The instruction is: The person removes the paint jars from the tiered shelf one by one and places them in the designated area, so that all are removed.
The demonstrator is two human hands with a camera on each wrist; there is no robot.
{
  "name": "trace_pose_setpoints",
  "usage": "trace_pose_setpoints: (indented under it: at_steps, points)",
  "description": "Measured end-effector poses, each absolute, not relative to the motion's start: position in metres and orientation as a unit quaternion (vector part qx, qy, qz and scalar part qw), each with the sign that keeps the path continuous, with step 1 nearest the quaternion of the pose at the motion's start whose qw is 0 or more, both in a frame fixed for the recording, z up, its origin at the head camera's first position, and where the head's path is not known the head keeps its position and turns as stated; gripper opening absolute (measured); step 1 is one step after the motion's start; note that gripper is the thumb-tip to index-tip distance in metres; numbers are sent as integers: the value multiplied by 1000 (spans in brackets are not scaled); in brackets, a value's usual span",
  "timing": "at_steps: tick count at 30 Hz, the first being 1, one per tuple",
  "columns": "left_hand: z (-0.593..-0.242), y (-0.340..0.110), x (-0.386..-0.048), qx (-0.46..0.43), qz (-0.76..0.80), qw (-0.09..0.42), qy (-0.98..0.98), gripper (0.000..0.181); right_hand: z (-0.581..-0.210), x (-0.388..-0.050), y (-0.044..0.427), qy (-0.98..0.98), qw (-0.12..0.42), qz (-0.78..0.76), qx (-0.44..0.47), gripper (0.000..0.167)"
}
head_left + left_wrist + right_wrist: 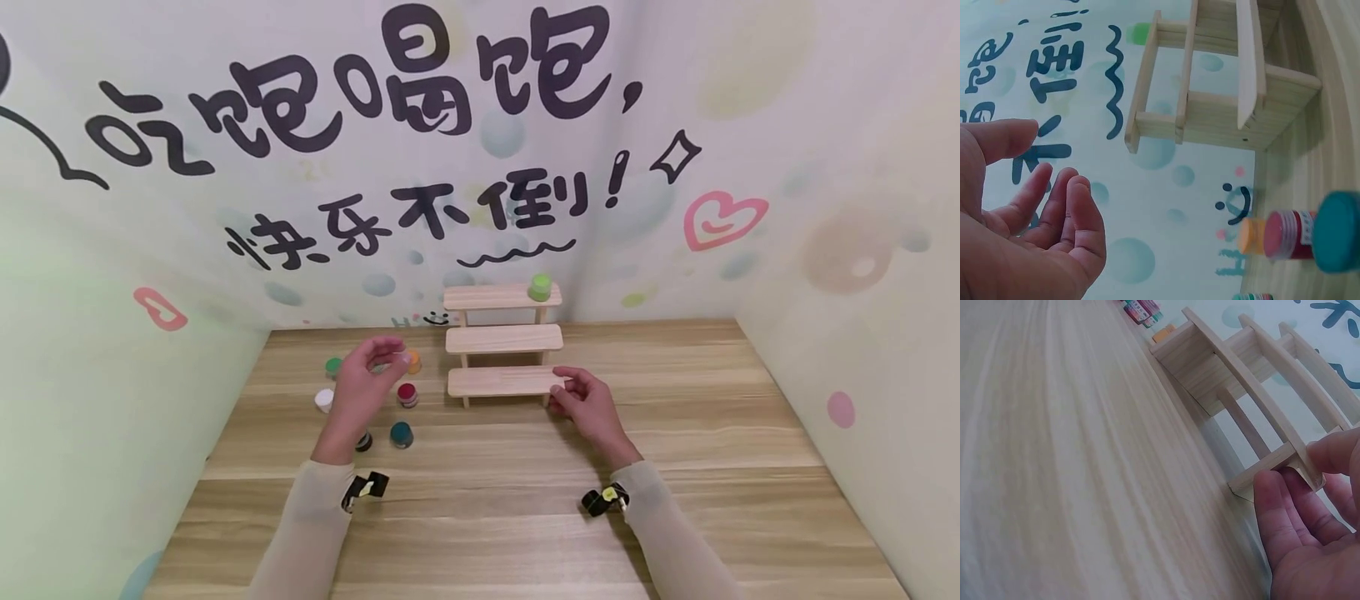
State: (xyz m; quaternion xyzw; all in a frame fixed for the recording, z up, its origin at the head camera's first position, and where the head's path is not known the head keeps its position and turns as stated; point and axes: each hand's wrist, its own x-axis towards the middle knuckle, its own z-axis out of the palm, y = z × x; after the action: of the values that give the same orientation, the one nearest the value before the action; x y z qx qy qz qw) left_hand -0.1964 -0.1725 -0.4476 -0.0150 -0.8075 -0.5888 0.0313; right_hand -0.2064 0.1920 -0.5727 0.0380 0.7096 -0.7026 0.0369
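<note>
A small three-tier wooden display stand (502,382) stands against the back wall. A jar with a light green lid (540,287) sits on its top tier, toward the right. My right hand (592,408) grips the right end of the lowest tier; in the right wrist view its thumb is above the board (1260,400) and the fingers are beneath. Above the small jars at left hovers my left hand (363,392), fingers loosely bent, with nothing between them in the left wrist view. Closest to it are an orange-lidded jar (414,361) and a red-lidded jar (407,393).
Other small jars stand on the wooden table (480,533): a green-lidded one (333,367), a white one (324,400), a teal one (401,434) and a black one (363,442) partly behind the left wrist. Printed cloth walls (847,333) close in the back and both sides.
</note>
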Motion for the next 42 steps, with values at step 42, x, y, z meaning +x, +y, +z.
trace_pose_setpoints:
  at_steps: [42]
  points:
    - [-417, -30, -282, -101, -603, 36, -790, 41, -574, -206, 193, 710, 33, -703, 32, 38]
